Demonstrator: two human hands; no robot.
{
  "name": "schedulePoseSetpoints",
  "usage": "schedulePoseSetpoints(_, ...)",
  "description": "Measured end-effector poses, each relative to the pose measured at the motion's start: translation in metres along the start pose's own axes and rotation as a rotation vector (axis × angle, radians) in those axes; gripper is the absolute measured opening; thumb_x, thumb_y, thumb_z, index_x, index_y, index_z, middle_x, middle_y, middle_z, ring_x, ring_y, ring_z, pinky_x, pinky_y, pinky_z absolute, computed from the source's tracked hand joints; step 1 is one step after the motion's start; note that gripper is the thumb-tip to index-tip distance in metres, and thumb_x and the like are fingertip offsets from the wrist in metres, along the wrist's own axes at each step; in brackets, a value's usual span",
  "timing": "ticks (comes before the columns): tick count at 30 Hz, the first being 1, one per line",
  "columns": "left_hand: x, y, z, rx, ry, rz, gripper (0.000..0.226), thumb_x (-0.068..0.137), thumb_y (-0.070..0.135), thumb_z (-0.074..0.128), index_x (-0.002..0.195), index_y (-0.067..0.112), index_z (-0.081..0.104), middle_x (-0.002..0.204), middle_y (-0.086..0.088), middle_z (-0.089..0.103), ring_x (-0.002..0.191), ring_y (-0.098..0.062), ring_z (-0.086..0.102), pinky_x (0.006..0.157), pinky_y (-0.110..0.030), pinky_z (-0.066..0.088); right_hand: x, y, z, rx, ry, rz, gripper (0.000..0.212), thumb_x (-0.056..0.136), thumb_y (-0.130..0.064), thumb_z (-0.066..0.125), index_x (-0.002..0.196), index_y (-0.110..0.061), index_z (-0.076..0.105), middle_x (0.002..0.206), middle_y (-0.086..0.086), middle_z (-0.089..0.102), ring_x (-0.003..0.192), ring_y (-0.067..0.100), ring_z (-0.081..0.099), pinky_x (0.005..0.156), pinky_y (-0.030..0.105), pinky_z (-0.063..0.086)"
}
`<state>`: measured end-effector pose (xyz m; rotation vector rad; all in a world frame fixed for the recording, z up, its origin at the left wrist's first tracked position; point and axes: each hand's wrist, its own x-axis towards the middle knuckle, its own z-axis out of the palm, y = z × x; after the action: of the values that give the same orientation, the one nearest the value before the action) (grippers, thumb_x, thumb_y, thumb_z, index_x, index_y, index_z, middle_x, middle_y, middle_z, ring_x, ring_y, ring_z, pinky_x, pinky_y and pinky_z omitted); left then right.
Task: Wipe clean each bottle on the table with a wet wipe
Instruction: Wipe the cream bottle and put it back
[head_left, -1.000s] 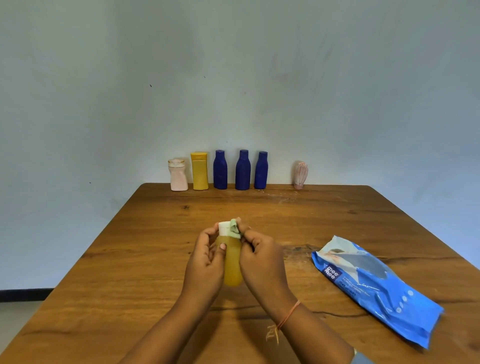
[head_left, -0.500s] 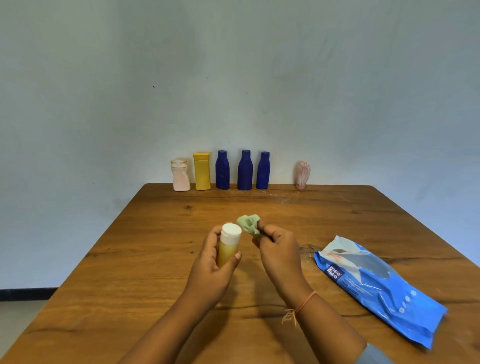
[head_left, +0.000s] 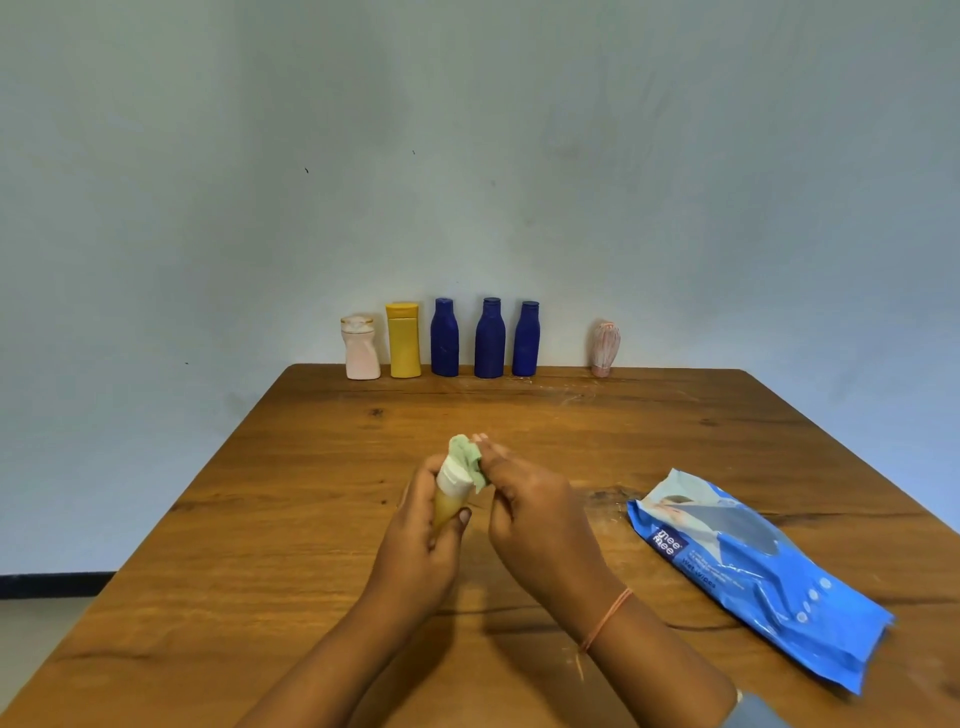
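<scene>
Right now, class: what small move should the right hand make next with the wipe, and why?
Probably rub the green wipe round the white cap: the right hand holds it against the cap's top, while the left hand grips the small yellow bottle.

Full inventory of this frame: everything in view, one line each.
small bottle: 1, amber with white cap, held up over mid-table
green wipe: 1, pale green, crumpled on that cap
blue bottles: 3, dark blue, upright, far edge
yellow bottle: 1, yellow, left of the blue ones
pink bottle: 1, pale pink, leftmost
ribbed bottle: 1, pinkish, far edge, apart at right
wipes pack: 1, blue, lying at right
table: 1, brown wood
wristband: 1, orange, right wrist
left hand: 1, grips small bottle
right hand: 1, holds green wipe
</scene>
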<state>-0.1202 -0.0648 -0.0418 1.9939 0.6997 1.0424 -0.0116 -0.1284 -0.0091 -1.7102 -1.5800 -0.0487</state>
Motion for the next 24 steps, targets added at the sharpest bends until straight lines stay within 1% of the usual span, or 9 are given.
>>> schedulePoseSetpoints(3,0.004,-0.001,-0.003,-0.005,0.012,-0.057,0.058,0.087,0.000,0.053,0.108,0.051,0.035,0.107,0.020,0.051,0.098,0.001,0.054,0.076,-0.012,0.045,-0.010,-0.008,0.007,-0.079,0.006,-0.057,0.050,0.084,-0.016,0.034,0.131,-0.007,0.049,0.133,0.008,0.053,0.121,0.017,0.052,0.101,0.023,0.036)
schedulePoseSetpoints(7,0.002,0.004,0.001,0.014,-0.055,-0.049,0.064,0.089,0.003,0.052,0.110,0.055,0.022,0.109,0.030,0.039,0.100,0.013,0.044,0.077,-0.002,0.039,-0.005,-0.010,0.008,-0.114,0.030,-0.095,0.049,0.083,-0.004,0.056,0.131,-0.006,0.048,0.134,0.011,0.052,0.120,0.024,0.053,0.099,0.033,0.041)
schedulePoseSetpoints(10,0.004,0.004,0.002,0.006,-0.011,-0.019,0.059,0.088,0.001,0.054,0.111,0.051,0.032,0.112,0.021,0.049,0.103,0.003,0.051,0.083,-0.011,0.042,0.001,-0.006,0.003,-0.083,0.002,-0.051,0.051,0.086,-0.002,0.052,0.135,-0.008,0.043,0.140,0.009,0.045,0.127,0.021,0.047,0.104,0.028,0.034)
schedulePoseSetpoints(13,0.007,0.000,0.000,-0.002,0.037,-0.028,0.056,0.086,-0.001,0.055,0.108,0.047,0.038,0.110,0.012,0.055,0.100,-0.007,0.056,0.078,-0.017,0.045,-0.004,-0.006,0.003,-0.094,0.008,-0.055,0.049,0.083,-0.006,0.044,0.131,-0.007,0.048,0.135,0.009,0.051,0.121,0.020,0.053,0.100,0.025,0.037)
schedulePoseSetpoints(15,0.007,-0.001,-0.001,-0.002,0.018,-0.084,0.059,0.087,-0.002,0.053,0.109,0.049,0.034,0.111,0.011,0.053,0.097,-0.004,0.055,0.073,-0.014,0.045,-0.008,-0.011,0.006,-0.135,0.032,-0.088,0.048,0.081,-0.014,0.039,0.125,-0.007,0.056,0.126,0.010,0.059,0.112,0.019,0.060,0.094,0.026,0.044)
schedulePoseSetpoints(17,0.006,-0.001,0.000,0.013,-0.010,-0.095,0.062,0.087,-0.002,0.052,0.114,0.049,0.027,0.111,0.015,0.048,0.095,0.005,0.050,0.071,-0.006,0.043,-0.010,-0.014,0.009,-0.147,0.038,-0.129,0.046,0.080,-0.014,0.042,0.122,-0.006,0.058,0.124,0.011,0.060,0.111,0.020,0.061,0.093,0.031,0.047)
schedulePoseSetpoints(19,0.005,0.002,0.000,0.062,-0.025,-0.044,0.062,0.088,0.001,0.052,0.112,0.051,0.024,0.106,0.024,0.043,0.096,0.010,0.045,0.073,-0.001,0.039,-0.007,-0.014,0.008,-0.095,0.028,-0.110,0.046,0.083,-0.006,0.049,0.129,-0.007,0.051,0.133,0.010,0.053,0.120,0.020,0.054,0.100,0.032,0.044)
schedulePoseSetpoints(21,0.005,0.004,0.001,0.101,-0.032,0.017,0.061,0.088,0.002,0.052,0.114,0.051,0.025,0.105,0.027,0.040,0.101,0.006,0.045,0.079,-0.005,0.037,0.000,-0.010,0.002,-0.020,0.009,-0.048,0.050,0.087,-0.001,0.049,0.135,-0.010,0.044,0.141,0.004,0.045,0.129,0.014,0.044,0.107,0.027,0.036)
schedulePoseSetpoints(24,0.006,0.001,-0.001,0.107,-0.018,0.039,0.059,0.088,0.003,0.054,0.120,0.045,0.030,0.112,0.014,0.049,0.103,-0.002,0.049,0.083,-0.014,0.041,0.003,-0.002,-0.003,0.026,0.035,0.019,0.050,0.087,0.002,0.046,0.135,-0.011,0.044,0.141,0.001,0.044,0.131,0.007,0.040,0.108,0.016,0.028)
